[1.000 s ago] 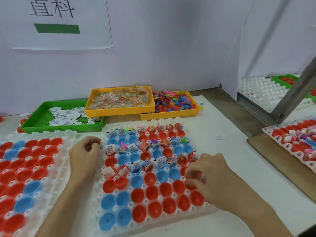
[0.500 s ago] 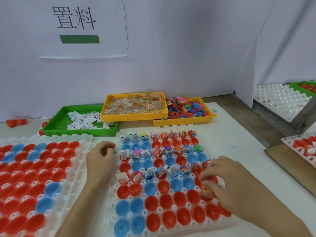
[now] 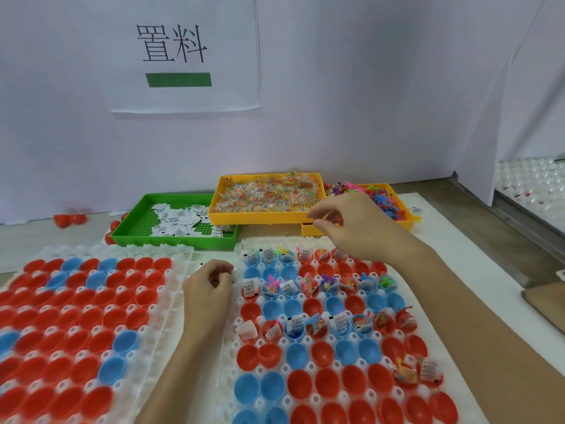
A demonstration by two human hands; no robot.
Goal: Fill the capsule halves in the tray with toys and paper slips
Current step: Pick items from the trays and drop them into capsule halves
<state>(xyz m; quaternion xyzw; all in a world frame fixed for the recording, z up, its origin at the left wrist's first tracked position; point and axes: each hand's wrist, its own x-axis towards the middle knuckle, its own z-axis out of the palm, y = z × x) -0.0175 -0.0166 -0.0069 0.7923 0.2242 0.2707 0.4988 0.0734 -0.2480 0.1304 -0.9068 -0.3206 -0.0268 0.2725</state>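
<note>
A white capsule tray (image 3: 227,371) lies in front of me with red and blue capsule halves (image 3: 324,353). Several hold toys and paper slips, among them a red half near the right edge (image 3: 403,373). My right hand (image 3: 357,228) hovers over the tray's far edge by the front of the yellow tray of bagged toys (image 3: 269,194), fingers loosely curled, nothing seen in them. My left hand (image 3: 208,289) rests at the tray's left edge, its fingers curled round what look like paper slips. Loose slips (image 3: 180,221) fill a green tray (image 3: 171,241).
A second yellow tray of small coloured figures (image 3: 385,200) sits behind my right hand. Another capsule tray (image 3: 171,307) with empty red and blue halves lies to the left. Loose red halves (image 3: 68,218) lie by the back wall. A brown board (image 3: 547,301) is at the right.
My right hand has lifted from the near right capsules and moved away to the yellow trays. My left hand stays curled at the tray's left edge. The view has tilted up.
</note>
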